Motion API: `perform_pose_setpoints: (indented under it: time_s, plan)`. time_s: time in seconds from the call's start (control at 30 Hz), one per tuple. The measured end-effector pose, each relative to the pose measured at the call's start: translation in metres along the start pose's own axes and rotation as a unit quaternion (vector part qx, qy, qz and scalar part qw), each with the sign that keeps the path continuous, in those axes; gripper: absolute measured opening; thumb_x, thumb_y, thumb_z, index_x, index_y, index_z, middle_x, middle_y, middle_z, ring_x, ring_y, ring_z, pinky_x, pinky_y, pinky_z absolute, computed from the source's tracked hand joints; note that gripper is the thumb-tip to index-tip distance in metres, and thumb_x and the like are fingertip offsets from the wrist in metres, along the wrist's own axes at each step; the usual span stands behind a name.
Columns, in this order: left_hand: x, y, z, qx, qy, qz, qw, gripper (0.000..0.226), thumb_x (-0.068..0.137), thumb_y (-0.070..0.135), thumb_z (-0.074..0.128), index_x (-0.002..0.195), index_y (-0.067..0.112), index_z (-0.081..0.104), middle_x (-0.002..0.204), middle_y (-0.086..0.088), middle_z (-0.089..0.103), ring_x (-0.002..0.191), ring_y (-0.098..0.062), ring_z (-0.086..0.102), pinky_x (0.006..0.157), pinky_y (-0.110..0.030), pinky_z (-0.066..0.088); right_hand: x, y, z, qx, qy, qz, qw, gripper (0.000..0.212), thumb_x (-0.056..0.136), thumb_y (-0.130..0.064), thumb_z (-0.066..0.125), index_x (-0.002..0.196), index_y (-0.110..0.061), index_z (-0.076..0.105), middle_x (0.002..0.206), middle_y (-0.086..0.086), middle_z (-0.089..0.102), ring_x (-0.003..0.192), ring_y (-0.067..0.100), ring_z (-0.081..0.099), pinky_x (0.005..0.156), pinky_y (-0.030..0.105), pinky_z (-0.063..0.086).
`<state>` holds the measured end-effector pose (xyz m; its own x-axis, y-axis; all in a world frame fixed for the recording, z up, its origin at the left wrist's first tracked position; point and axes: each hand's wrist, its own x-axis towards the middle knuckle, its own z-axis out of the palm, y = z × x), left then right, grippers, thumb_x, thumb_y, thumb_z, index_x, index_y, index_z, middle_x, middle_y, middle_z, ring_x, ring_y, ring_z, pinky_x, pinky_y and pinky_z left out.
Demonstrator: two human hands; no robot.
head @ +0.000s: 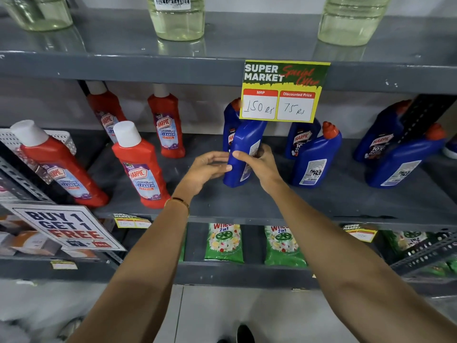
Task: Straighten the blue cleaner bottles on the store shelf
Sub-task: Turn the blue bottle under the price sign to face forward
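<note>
Several blue cleaner bottles with red caps stand on the middle grey shelf (247,201). Both my hands grip the front centre blue bottle (241,149), which is turned with its back label toward me; its top is hidden behind the price sign. My left hand (210,167) holds its left side and my right hand (257,162) wraps its right side. Another blue bottle (228,125) stands right behind it. A back-facing blue bottle (315,159) leans to the right of it, with one (300,139) behind. Two more blue bottles (405,162) (380,134) tilt at the far right.
Red bathroom cleaner bottles (141,167) fill the shelf's left half. A yellow-green price sign (282,92) hangs from the upper shelf edge. Clear liquid bottles (176,18) stand above, green detergent packs (222,243) below. A "Buy 1 Get 1 Free" card (66,226) sits at the left.
</note>
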<state>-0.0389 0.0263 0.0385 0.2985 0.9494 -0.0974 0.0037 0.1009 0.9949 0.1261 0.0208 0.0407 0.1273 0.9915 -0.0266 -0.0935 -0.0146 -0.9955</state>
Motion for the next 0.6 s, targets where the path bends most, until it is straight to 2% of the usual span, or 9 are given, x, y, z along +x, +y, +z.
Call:
perform_pose_setpoints:
  time_s: [0.07, 0.13, 0.23, 0.3, 0.4, 0.5, 0.6]
  plan:
    - [-0.001, 0.001, -0.003, -0.029, -0.051, -0.051, 0.997, 0.045, 0.08, 0.005, 0.064, 0.123, 0.011, 0.052, 0.117, -0.004, 0.061, 0.106, -0.021, 0.06, 0.094, -0.034, 0.05, -0.001, -0.005, -0.002, 0.022, -0.02, 0.006, 1.0, 0.065, 0.059, -0.022, 0.083, 0.113, -0.014, 0.048, 0.107, 0.001, 0.067, 0.1, 0.02, 0.066, 0.089, 0.04, 0.054]
    - [-0.003, -0.001, -0.002, -0.059, -0.089, -0.095, 0.99, 0.055, 0.08, 0.016, 0.065, 0.131, 0.011, 0.045, 0.117, -0.004, 0.062, 0.105, -0.019, 0.061, 0.094, -0.034, 0.05, -0.004, -0.011, -0.005, 0.036, -0.054, 0.015, 0.998, 0.068, 0.06, -0.025, 0.08, 0.117, -0.011, 0.047, 0.112, 0.005, 0.066, 0.101, 0.022, 0.066, 0.087, 0.041, 0.055]
    - [-0.004, -0.007, 0.002, -0.108, -0.137, -0.125, 0.977, 0.083, 0.054, 0.04, 0.084, 0.126, 0.015, 0.052, 0.113, -0.002, 0.068, 0.104, -0.017, 0.065, 0.087, -0.031, 0.056, -0.007, -0.015, -0.008, 0.057, -0.103, 0.02, 0.993, 0.058, 0.069, -0.021, 0.075, 0.119, -0.009, 0.05, 0.105, 0.001, 0.069, 0.093, 0.017, 0.067, 0.084, 0.037, 0.054]
    - [-0.004, -0.01, 0.007, -0.132, -0.16, -0.118, 0.971, 0.078, 0.049, 0.042, 0.085, 0.117, 0.018, 0.058, 0.109, 0.0, 0.071, 0.101, -0.015, 0.067, 0.083, -0.029, 0.058, -0.009, -0.016, -0.008, 0.062, -0.119, 0.02, 0.991, 0.047, 0.073, -0.019, 0.072, 0.116, -0.01, 0.055, 0.099, -0.001, 0.07, 0.089, 0.015, 0.067, 0.085, 0.037, 0.052]
    - [-0.003, -0.01, 0.012, -0.142, -0.154, -0.103, 0.972, 0.066, 0.057, 0.031, 0.083, 0.115, 0.012, 0.059, 0.102, -0.002, 0.073, 0.097, -0.017, 0.068, 0.079, -0.026, 0.058, -0.012, -0.012, -0.013, 0.058, -0.13, 0.024, 0.99, 0.041, 0.077, -0.019, 0.069, 0.115, -0.013, 0.058, 0.099, -0.001, 0.069, 0.09, 0.015, 0.066, 0.087, 0.035, 0.051]
    - [-0.004, -0.006, 0.018, -0.109, -0.111, -0.106, 0.982, 0.028, 0.077, 0.009, 0.067, 0.103, 0.015, 0.061, 0.093, 0.001, 0.074, 0.093, -0.016, 0.065, 0.076, -0.024, 0.059, -0.013, -0.01, -0.019, 0.056, -0.143, 0.029, 0.988, 0.029, 0.082, -0.018, 0.063, 0.111, -0.019, 0.062, 0.101, -0.002, 0.069, 0.094, 0.014, 0.064, 0.09, 0.033, 0.05]
    - [-0.004, -0.003, 0.028, -0.051, -0.091, -0.111, 0.988, 0.028, 0.079, 0.005, 0.066, 0.103, 0.017, 0.059, 0.101, 0.0, 0.068, 0.095, -0.014, 0.064, 0.076, -0.023, 0.059, -0.012, -0.009, -0.017, 0.013, -0.147, 0.036, 0.988, 0.029, 0.082, -0.022, 0.064, 0.111, -0.022, 0.062, 0.108, 0.001, 0.068, 0.103, 0.02, 0.062, 0.097, 0.038, 0.048]
